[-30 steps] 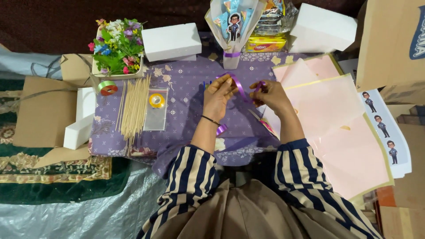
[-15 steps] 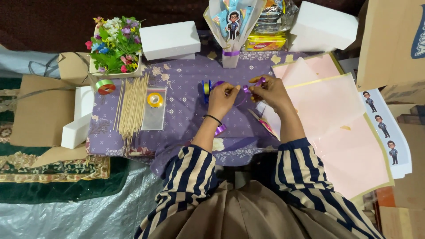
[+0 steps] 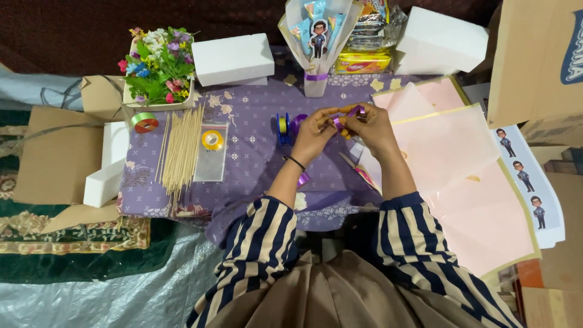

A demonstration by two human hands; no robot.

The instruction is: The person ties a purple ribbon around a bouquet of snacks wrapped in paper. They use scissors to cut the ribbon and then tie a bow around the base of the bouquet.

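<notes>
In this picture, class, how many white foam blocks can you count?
4: one foam block beside the flowers, one at the top right, and two at the table's left edge, one above the other. More may be hidden.

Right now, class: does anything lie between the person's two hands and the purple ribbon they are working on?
Nothing visible does. The left hand and the right hand both already grip the purple ribbon directly, held up over the purple tablecloth. The tape dispenser sits apart, to the left.
</notes>
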